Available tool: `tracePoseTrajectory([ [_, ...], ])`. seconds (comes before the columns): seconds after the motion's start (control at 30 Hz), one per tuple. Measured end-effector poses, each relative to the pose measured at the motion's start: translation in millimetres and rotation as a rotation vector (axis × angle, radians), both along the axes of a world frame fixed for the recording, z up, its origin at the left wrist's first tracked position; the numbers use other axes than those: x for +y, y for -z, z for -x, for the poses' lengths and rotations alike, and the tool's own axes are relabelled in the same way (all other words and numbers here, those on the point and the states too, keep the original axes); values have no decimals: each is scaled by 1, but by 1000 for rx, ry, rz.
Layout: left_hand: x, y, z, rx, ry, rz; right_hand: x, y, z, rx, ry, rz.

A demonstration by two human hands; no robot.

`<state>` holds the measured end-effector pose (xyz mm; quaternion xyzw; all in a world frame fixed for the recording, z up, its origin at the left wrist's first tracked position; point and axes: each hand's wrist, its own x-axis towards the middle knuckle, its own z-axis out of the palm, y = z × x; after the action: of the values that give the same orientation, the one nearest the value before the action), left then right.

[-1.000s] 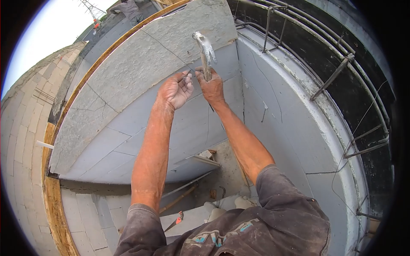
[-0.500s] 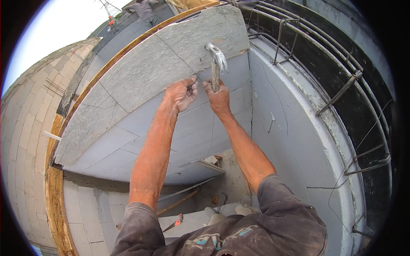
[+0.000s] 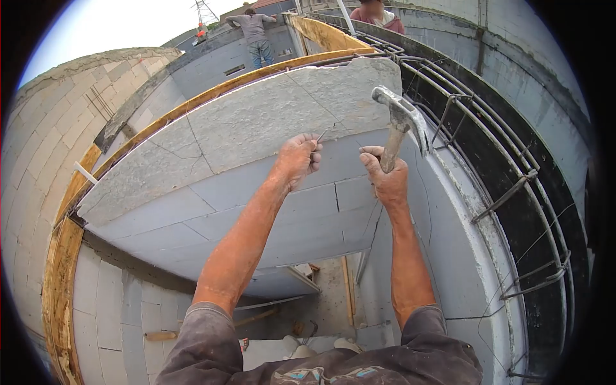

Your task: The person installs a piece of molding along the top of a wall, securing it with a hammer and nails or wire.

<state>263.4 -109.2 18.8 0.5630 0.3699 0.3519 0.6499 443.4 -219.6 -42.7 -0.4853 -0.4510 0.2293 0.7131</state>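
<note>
My left hand (image 3: 299,160) is closed, with a nail (image 3: 322,135) pinched between thumb and fingers, its end pointing up at the rough grey concrete band (image 3: 256,112) along the top of the wall. In my right hand (image 3: 388,176) is a claw hammer (image 3: 396,138), gripped by its handle with the metal head up. A thin dark wire (image 3: 314,99) runs down across the band toward my right thumb and fingertips. Below the band, both hands are in front of the smooth grey block wall (image 3: 256,199).
Bent steel rebar (image 3: 494,119) runs along the black-faced wall top at right. A wooden form board (image 3: 250,70) edges the band. Far below lies a floor (image 3: 327,295) with loose planks. Two people (image 3: 256,35) are at the back.
My hands have moved apart, the right one going right with the hammer. The nail now shows at my left fingertips. The view has tilted up, bringing more of the background people into sight.
</note>
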Motion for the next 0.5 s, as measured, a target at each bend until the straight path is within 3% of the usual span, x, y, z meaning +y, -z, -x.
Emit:
tracePoseTrajectory([
  [0.23,-10,-31,-12,-144,14,-95,15,-126,7,224,204,-282],
  [0.4,-15,-26,-7,-145,38,-69,66,-174,-30,227,325,-407],
  [0.5,-17,-17,-4,-61,1,-74,85,-235,-40,374,153,-400],
])
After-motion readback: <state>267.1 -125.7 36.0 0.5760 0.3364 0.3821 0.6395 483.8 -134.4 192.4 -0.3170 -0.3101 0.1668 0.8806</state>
